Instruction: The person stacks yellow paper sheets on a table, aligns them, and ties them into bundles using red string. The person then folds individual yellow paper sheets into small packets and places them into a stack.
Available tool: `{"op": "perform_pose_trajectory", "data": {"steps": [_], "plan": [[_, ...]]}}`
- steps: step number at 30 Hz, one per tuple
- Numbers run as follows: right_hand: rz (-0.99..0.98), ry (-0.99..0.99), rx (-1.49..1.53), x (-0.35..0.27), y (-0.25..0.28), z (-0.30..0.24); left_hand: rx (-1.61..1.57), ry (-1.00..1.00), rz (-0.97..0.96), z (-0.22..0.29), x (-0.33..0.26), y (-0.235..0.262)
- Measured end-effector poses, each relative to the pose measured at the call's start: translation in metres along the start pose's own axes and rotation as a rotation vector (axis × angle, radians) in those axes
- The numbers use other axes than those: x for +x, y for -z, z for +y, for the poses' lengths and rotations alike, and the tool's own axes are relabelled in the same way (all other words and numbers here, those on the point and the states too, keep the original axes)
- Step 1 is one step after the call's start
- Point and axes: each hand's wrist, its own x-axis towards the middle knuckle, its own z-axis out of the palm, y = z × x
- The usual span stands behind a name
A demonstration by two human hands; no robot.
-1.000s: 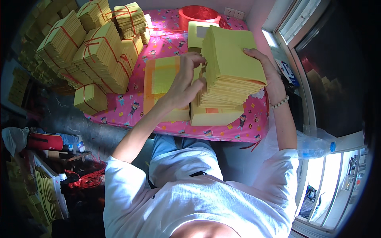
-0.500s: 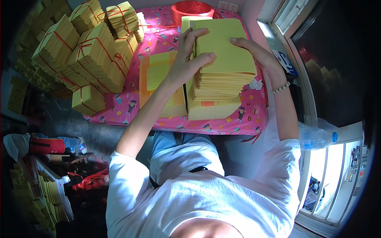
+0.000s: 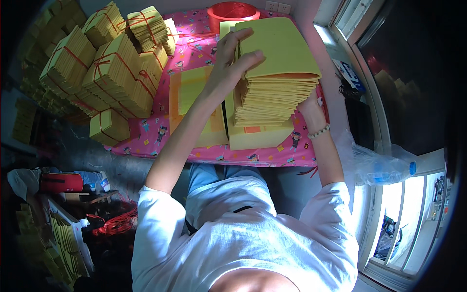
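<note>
A thick stack of folded yellow paper (image 3: 277, 51) rests on pale yellow blocks of paper (image 3: 260, 138) at the near side of the pink table. My left hand (image 3: 232, 61) is closed on the stack's left edge, thumb and fingers bent over its top. Against the right side of the stack is my right hand (image 3: 311, 108), its fingers hidden by the paper. The right edges of the folded sheets fan apart, and the top sheet bows a little. Left of the stack lies a flat orange and yellow pile (image 3: 194, 104).
Bundles of yellow paper tied with red string (image 3: 116, 68) crowd the left of the pink patterned tablecloth (image 3: 160, 129). A red basin (image 3: 233, 14) stands at the back. Clear plastic wrap with a bottle (image 3: 389, 170) is by the window at right. Red string (image 3: 116, 221) lies low at left.
My right hand has left the top of the stack and moved down to its right side. The right edges of the sheets have spread apart. My left hand keeps its grip.
</note>
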Motion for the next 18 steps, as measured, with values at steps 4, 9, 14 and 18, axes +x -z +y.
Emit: {"op": "perform_pose_trajectory", "data": {"steps": [4,9,14,18], "plan": [[0.005,0.022,0.003,0.003,0.0,0.005,-0.234,-0.093,0.07,-0.015,-0.002,-0.007],[0.005,0.051,0.005,0.004,0.0,0.008,-0.305,0.045,0.115,-0.039,-0.018,-0.014],[0.018,0.072,0.006,0.005,-0.001,0.011,-0.294,0.069,0.241,-0.054,-0.026,-0.026],[0.021,0.082,0.008,0.006,-0.001,0.013,-0.37,0.018,0.208,-0.077,-0.023,-0.015]]}}
